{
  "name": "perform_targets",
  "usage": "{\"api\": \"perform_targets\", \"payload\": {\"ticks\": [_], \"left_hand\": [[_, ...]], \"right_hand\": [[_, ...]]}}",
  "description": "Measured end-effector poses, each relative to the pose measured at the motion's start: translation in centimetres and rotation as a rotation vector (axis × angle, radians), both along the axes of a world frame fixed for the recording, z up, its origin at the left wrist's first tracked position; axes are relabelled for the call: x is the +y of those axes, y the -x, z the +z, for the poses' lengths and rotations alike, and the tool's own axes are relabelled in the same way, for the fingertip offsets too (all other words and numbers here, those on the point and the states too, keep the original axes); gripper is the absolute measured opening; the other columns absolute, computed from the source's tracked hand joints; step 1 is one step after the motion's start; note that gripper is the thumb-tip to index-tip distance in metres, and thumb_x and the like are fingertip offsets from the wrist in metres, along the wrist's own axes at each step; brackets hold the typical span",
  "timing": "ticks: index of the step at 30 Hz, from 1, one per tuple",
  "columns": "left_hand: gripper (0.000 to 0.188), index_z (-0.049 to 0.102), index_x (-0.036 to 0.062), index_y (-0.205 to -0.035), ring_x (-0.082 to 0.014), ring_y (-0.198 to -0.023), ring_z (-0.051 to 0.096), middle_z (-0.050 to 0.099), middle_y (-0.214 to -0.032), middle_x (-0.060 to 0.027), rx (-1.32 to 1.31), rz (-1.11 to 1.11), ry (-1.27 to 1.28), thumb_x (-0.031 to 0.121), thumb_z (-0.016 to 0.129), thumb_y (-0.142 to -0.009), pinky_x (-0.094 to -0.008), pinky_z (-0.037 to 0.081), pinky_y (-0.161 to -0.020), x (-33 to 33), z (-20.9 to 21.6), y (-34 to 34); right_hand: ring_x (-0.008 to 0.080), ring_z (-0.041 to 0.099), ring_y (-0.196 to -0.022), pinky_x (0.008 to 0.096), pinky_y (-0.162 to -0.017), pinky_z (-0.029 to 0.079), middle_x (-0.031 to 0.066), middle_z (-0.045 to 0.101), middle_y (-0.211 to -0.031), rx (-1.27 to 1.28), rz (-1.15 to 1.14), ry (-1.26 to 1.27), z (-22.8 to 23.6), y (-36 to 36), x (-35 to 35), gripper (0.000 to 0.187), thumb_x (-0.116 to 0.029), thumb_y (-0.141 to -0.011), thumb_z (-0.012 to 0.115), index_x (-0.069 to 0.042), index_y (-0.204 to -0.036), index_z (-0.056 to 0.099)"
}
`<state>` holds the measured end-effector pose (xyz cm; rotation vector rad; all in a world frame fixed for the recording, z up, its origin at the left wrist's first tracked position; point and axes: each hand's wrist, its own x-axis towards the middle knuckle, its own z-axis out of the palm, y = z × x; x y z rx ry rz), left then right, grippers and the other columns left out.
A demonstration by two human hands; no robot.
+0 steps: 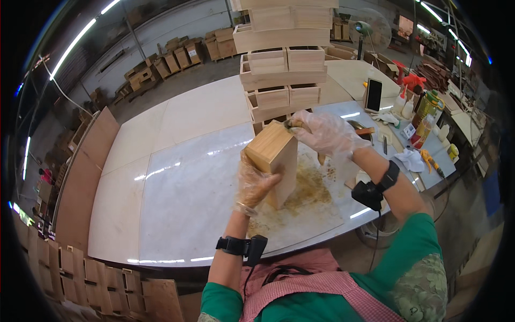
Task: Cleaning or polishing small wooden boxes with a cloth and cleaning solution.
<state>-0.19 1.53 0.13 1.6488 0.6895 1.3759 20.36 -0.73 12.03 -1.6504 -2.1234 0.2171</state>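
My left hand (256,187), in a clear plastic glove, grips a small wooden box (272,144) around its side, fingers and thumb wrapped on it. The box stands tilted above a brown-stained patch (311,188) of the table; its upper face is a warmer yellow-brown than its pale side. At the far right edge of that face, my gloved right hand (327,131) pinches a small dark stained wad (292,124). Whether the wad is cloth or sponge I cannot tell. A bowl (358,127) with a brush-like wooden piece across it is partly hidden behind my right hand.
A tall stack of pale wooden drawers (284,59) rises behind the box. On the right of the sheet-covered table (188,214) are a phone on a stand (373,95), several bottles (424,129), a white cloth (410,160) and a yellow hand tool (432,162). A wooden board (86,177) borders the left.
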Motion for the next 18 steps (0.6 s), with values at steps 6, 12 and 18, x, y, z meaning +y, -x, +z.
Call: {"api": "perform_targets", "payload": {"ticks": [6, 12, 18], "left_hand": [[0.075, 0.038, 0.0004, -0.124, -0.0205, -0.107, 0.056, 0.054, -0.119, -0.0147, 0.04, -0.044, 0.071, 0.008, 0.08, -0.062, -0.0337, 0.05, -0.091, -0.7, 0.9, -0.6], [0.075, 0.037, 0.0009, -0.124, -0.021, -0.109, 0.055, 0.054, -0.119, -0.0136, -0.028, -0.039, 0.06, 0.007, 0.08, -0.062, -0.0345, 0.048, -0.094, -0.2, 0.1, -0.1], [0.075, 0.036, 0.0017, -0.125, -0.0207, -0.112, 0.052, 0.052, -0.119, -0.0127, 0.026, -0.03, 0.107, 0.005, 0.079, -0.063, -0.0345, 0.046, -0.097, -1.0, 1.2, -0.4]], "right_hand": [[0.0377, 0.065, -0.082, 0.0433, -0.073, 0.052, 0.0174, 0.067, -0.09, -0.1, 0.141, -0.232, -0.5, 0.5, 4.3, 0.03, -0.036, -0.092, 0.053, -0.013, -0.111, 0.059], [0.0376, 0.065, -0.083, 0.0436, -0.072, 0.052, 0.0176, 0.067, -0.091, -0.136, 0.125, -0.144, 0.0, 1.0, 2.9, 0.026, -0.034, -0.091, 0.055, -0.015, -0.109, 0.06], [0.0369, 0.065, -0.086, 0.0444, -0.075, 0.052, 0.0168, 0.068, -0.093, -0.103, 0.125, -0.122, 0.0, 0.8, 2.6, 0.029, -0.035, -0.091, 0.054, -0.015, -0.112, 0.06]]}}
